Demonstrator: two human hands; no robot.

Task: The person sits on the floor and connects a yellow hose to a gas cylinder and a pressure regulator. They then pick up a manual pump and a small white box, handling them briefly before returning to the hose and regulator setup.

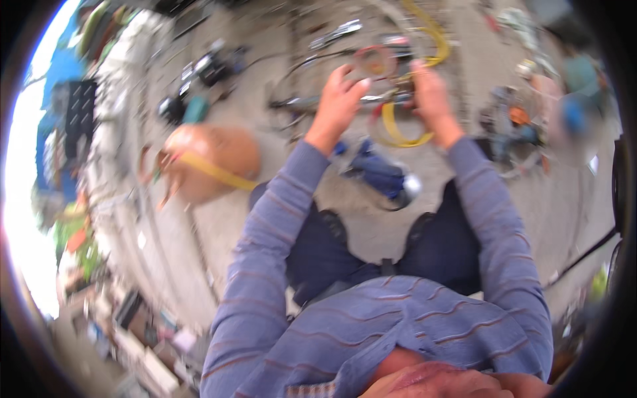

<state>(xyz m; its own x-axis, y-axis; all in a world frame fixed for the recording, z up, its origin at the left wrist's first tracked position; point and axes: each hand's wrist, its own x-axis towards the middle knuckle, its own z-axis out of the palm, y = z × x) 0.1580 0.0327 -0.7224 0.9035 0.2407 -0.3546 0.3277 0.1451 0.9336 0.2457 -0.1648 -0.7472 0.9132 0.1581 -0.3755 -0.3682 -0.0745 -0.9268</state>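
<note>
My left hand (342, 103) is raised, thumb and forefinger apart, with nothing visible in its grasp. Just beyond its fingertips is a reddish ring-shaped thing (376, 63), blurred by motion. My right hand (432, 96) is closed at a yellow hose (405, 141), which loops below it; another yellow length (440, 43) curves away above. Small brass-coloured fittings (403, 81) show beside the right fingers, too smeared to make out. Under my hands, on the floor between my knees, lies a dark blue and silver tool (381, 172) of unclear kind.
To the left stands a tan gas cylinder (222, 159) with a yellow hose across it. A black and silver device (209, 69) sits farther off, and a chrome wrench-like tool (335, 34) lies ahead. Assorted parts (511, 123) crowd the right; scrap (146, 345) fills the lower left.
</note>
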